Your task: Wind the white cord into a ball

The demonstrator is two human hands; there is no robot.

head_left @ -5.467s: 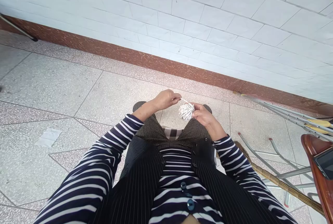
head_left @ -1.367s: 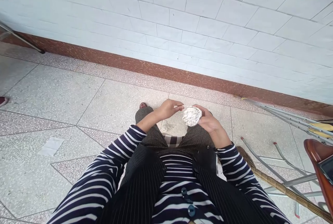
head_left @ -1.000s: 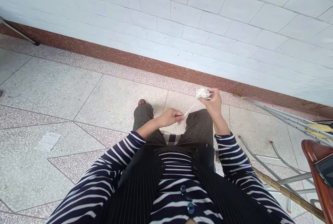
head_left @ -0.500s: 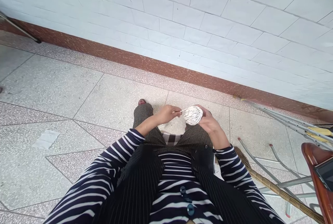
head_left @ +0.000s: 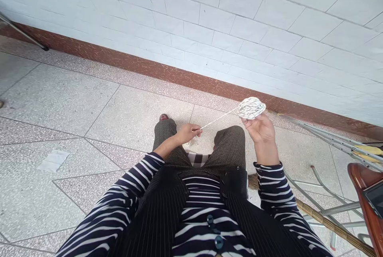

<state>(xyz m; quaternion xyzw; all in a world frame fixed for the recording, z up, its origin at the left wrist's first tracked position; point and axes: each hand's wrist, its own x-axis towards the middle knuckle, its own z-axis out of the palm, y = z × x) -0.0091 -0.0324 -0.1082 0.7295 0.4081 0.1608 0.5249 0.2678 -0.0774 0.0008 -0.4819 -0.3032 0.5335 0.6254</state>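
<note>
A ball of white cord is held up at the right, its strands wound over one another. My right hand grips it from below and behind, with the fingers partly hidden by the ball. From the ball a single taut strand runs down to the left. My left hand pinches that strand between thumb and fingers, above my left knee. Below the left hand, a small pale bundle shows between my legs, too hidden to make out.
On the right stand a brown wooden seat with a dark phone-like object, a straw broom and metal crutches. White paper lies on the floor at left. A tiled wall rises ahead.
My right hand has moved up and to the right with the ball, away from my left hand. The strand between them is longer. My left hand has shifted slightly left.
</note>
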